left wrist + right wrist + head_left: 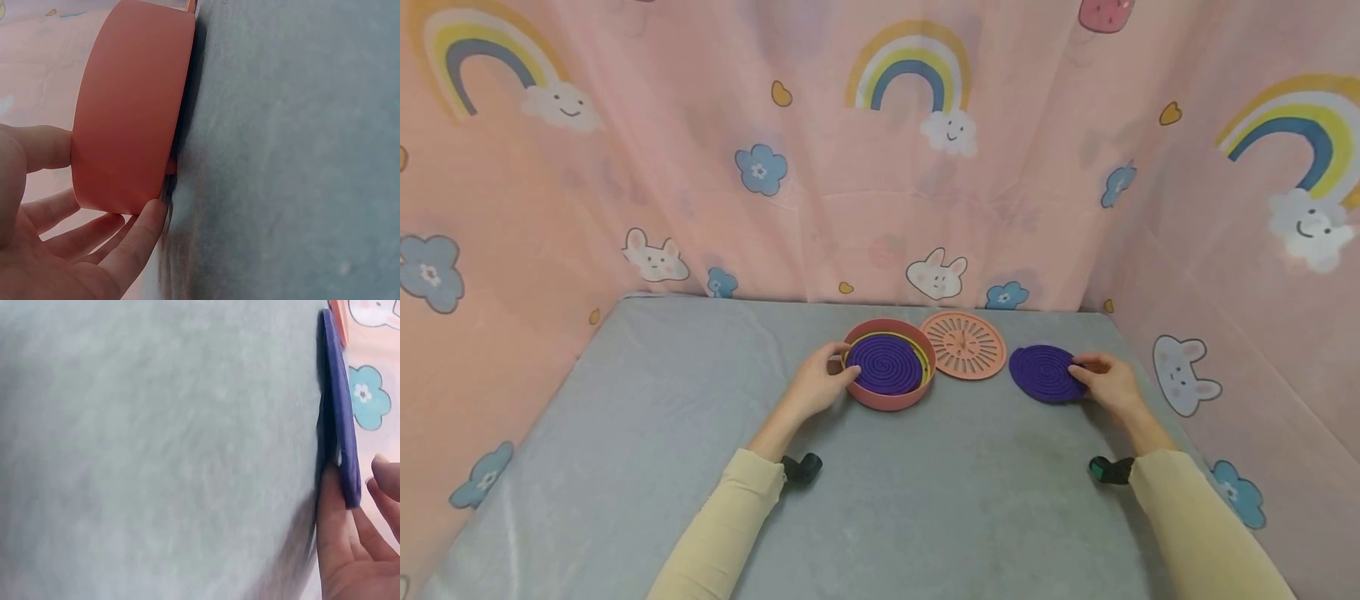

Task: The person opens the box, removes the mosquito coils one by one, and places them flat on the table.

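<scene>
In the head view my left hand [822, 379] grips the left side of a round coral mosquito-coil box [891, 403]. The left wrist view shows the thumb at the upper rim of the box wall [134, 106], with fingers [134, 247] low around it. A purple spiral mosquito coil [883, 363] lies inside, above a yellow ring [927, 354]. Off to the right, my right hand [1111, 385] holds another purple coil [1041, 373] by its right edge. In the right wrist view, fingers reach under this coil [344, 425] and its near end is raised off the table.
A slotted coral lid [962, 346] lies flat on the grey table [925, 517], right beside the box. Pink patterned curtains [820, 233] stand behind the table and along both sides. Each wrist carries a small black device [802, 468].
</scene>
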The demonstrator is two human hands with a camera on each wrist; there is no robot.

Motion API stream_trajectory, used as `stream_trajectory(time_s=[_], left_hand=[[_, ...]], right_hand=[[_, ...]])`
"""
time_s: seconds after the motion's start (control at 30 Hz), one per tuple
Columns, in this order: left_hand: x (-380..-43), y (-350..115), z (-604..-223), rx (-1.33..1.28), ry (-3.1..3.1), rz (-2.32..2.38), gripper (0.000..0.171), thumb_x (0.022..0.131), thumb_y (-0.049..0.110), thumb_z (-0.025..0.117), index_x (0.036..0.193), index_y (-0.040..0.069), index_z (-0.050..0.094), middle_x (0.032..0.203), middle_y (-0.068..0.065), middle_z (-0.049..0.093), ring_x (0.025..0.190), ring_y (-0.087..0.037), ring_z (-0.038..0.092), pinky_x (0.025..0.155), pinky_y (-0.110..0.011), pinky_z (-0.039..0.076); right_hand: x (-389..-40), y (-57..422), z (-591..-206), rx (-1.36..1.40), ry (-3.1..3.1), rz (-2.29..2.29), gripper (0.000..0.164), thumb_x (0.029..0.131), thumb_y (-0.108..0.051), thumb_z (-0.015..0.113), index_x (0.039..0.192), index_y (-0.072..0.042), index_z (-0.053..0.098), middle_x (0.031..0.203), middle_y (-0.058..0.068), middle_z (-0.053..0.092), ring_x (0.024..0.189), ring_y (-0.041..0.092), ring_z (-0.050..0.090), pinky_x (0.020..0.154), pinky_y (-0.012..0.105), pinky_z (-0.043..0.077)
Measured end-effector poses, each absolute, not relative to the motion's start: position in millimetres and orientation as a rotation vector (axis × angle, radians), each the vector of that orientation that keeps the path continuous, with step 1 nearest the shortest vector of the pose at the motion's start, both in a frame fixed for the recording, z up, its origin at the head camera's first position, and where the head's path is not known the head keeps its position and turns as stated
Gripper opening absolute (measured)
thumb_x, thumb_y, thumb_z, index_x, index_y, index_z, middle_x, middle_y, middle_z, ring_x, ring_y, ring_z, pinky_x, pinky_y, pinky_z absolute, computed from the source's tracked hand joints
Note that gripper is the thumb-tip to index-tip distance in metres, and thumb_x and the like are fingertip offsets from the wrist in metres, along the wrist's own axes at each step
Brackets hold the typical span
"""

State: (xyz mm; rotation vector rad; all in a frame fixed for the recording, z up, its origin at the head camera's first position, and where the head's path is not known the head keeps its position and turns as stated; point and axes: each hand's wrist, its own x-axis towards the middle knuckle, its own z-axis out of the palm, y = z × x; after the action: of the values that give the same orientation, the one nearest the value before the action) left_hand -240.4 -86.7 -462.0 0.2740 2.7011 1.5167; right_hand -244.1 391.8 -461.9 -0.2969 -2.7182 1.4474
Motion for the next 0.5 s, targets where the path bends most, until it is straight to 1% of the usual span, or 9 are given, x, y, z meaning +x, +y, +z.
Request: stream_trajectory(time_s=[0.03,0.1,0.17,0.3,0.4,0.5], left_hand=[[-240,-86,-462,0.274,2.699,1.517,0.047,0.098,0.025,0.069,0.14,0.008,0.057,0.141,-0.015,0.057,0.12,-0.029,0.061,0.096,-0.049,0.052],[-240,-86,-462,0.275,2.69,1.52,0.048,0.098,0.025,0.069,0.141,0.008,0.057,0.142,-0.015,0.057,0.12,-0.03,0.06,0.096,-0.049,0.051],[-241,-86,-461,0.278,2.684,1.523,0.047,0.098,0.025,0.069,0.141,0.008,0.057,0.142,-0.015,0.056,0.121,-0.03,0.06,0.096,-0.049,0.051],[-241,-86,-462,0.283,2.686,1.514,0.048,0.098,0.025,0.069,0.141,0.008,0.057,0.142,-0.015,0.056,0.12,-0.03,0.06,0.097,-0.049,0.051],[-242,-86,-463,0.279,2.693,1.506,0.048,0.098,0.025,0.069,0.141,0.008,0.057,0.142,-0.015,0.056,0.12,-0.03,0.06,0.096,-0.049,0.051],[-242,-86,-463,0.272,2.688,1.509,0.048,0.098,0.026,0.068,0.141,0.008,0.056,0.143,-0.015,0.056,0.121,-0.03,0.06,0.096,-0.049,0.051]], right_hand=[[-243,393,-462,-0.299,-2.727,1.438,0.046,0.103,-0.018,0.059,0.135,0.014,0.051,0.127,0.028,0.058,0.08,-0.004,0.057,0.068,0.019,0.055],[-241,396,-462,-0.296,-2.74,1.435,0.046,0.104,-0.017,0.057,0.137,0.014,0.049,0.132,0.033,0.053,0.081,-0.005,0.057,0.069,0.019,0.056],[-240,399,-461,-0.28,-2.75,1.427,0.046,0.104,-0.016,0.056,0.138,0.015,0.048,0.134,0.035,0.051,0.081,-0.006,0.056,0.071,0.02,0.056],[-236,403,-456,-0.226,-2.773,1.382,0.046,0.104,-0.016,0.056,0.136,0.016,0.049,0.132,0.036,0.053,0.083,-0.007,0.057,0.072,0.023,0.058],[-234,401,-450,-0.184,-2.809,1.316,0.045,0.104,-0.018,0.057,0.134,0.015,0.052,0.129,0.035,0.056,0.085,0.001,0.062,0.073,0.025,0.059],[-232,394,-442,-0.137,-2.855,1.248,0.046,0.105,-0.023,0.057,0.133,0.013,0.054,0.127,0.034,0.058,0.092,0.017,0.067,0.073,0.026,0.059]])
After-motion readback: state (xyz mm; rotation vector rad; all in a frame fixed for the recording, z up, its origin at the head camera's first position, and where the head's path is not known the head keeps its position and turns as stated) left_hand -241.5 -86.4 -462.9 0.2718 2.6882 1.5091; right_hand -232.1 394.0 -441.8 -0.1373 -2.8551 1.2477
